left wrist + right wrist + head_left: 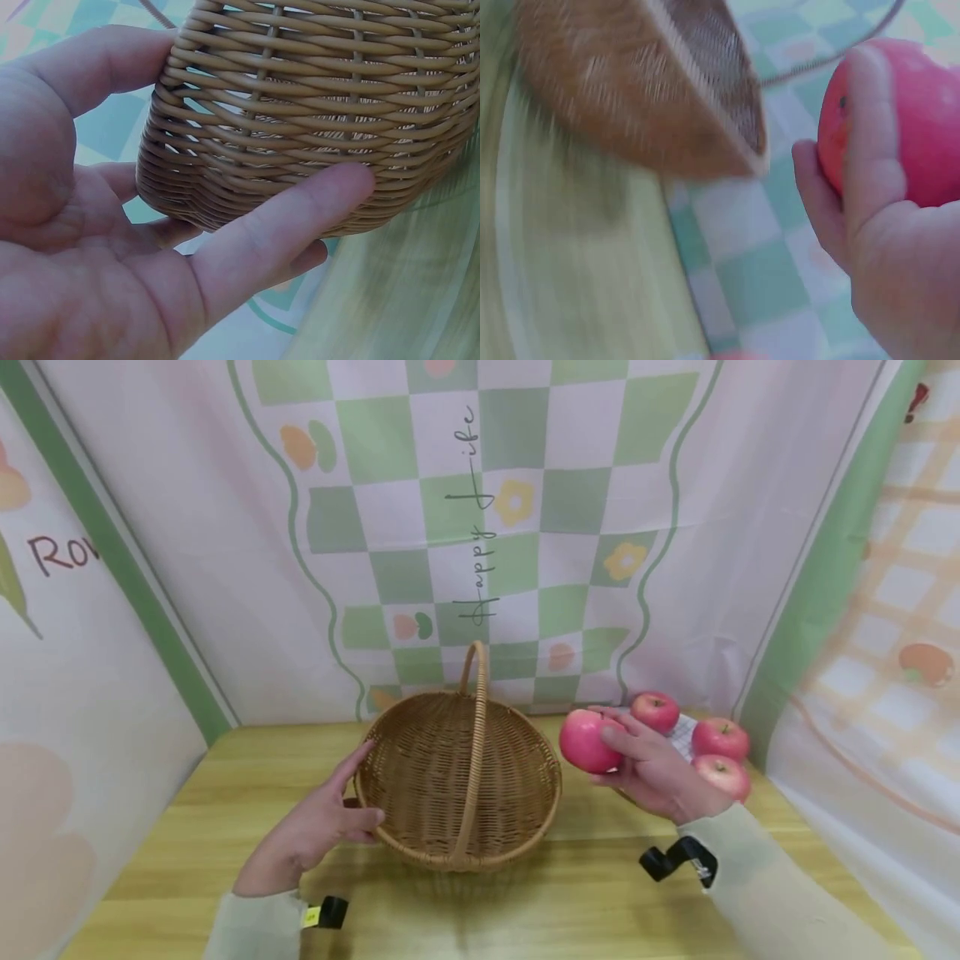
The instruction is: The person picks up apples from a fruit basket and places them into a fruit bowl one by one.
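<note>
A brown wicker basket (420, 768) with an arched handle (477, 752) stands upright on the table, its inside showing bare weave. My left hand (318, 827) touches its left side, thumb and fingers spread; in the left wrist view the straight thumb lies along the woven wall (300, 127). My right hand (656, 768) grips a pinkish-red apple (588, 742) just right of the basket rim, above the table. In the right wrist view a finger and the thumb lie around this apple (930, 127), raised apart from the basket (630, 90).
Three more red apples (655, 712) (720, 740) (722, 777) sit at the back right, behind my right hand, by a white grid-patterned surface (684, 735). The wood-grain table (450, 918) is enclosed by printed curtains (517, 435) at the back and sides.
</note>
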{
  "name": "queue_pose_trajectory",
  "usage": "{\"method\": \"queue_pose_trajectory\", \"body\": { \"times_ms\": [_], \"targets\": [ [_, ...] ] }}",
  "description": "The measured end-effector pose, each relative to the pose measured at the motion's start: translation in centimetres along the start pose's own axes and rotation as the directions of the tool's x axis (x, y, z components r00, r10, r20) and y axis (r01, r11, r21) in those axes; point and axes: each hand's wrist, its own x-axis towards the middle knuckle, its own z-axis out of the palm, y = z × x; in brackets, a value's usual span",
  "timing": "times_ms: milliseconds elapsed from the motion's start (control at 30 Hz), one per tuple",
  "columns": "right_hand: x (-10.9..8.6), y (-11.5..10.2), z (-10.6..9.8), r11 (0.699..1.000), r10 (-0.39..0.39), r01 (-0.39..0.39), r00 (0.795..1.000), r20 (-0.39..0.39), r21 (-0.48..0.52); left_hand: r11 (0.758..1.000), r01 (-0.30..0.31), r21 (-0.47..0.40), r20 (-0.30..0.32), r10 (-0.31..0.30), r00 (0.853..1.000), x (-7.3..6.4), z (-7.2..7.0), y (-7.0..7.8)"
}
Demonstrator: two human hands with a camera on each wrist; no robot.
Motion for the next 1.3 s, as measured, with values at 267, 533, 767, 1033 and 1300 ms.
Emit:
{"method": "queue_pose_trajectory", "body": {
  "times_ms": [267,533,767,1033,1300],
  "targets": [
    [-2.1,1.3,-4.6,0.965,-0.027,-0.06,0.945,-0.327,-0.254,1.0,-0.001,0.017,0.01,0.001,1.0,0.0,0.0,0.0],
    [-2.4,3.1,-7.0,0.743,-0.169,-0.191,0.874,-0.456,-0.641,0.999,0.015,0.033,-0.021,-0.015,1.0,0.1,0.1,-0.3],
    [-2.3,3.6,-6.9,0.702,-0.126,-0.266,0.866,-0.483,-0.661,1.0,-0.002,0.008,0.013,0.002,1.0,0.0,0.0,-0.1],
    [-2.6,3.1,-6.9,0.664,-0.123,-0.3,0.86,-0.495,-0.685,1.0,0.002,0.014,0.009,-0.002,1.0,0.0,0.1,0.0],
    [-3.2,2.4,-6.7,0.355,-0.316,-0.267,0.868,-0.384,-0.896,0.999,0.041,0.008,-0.055,-0.04,0.998,-0.1,0.4,0.1]
  ]
}}
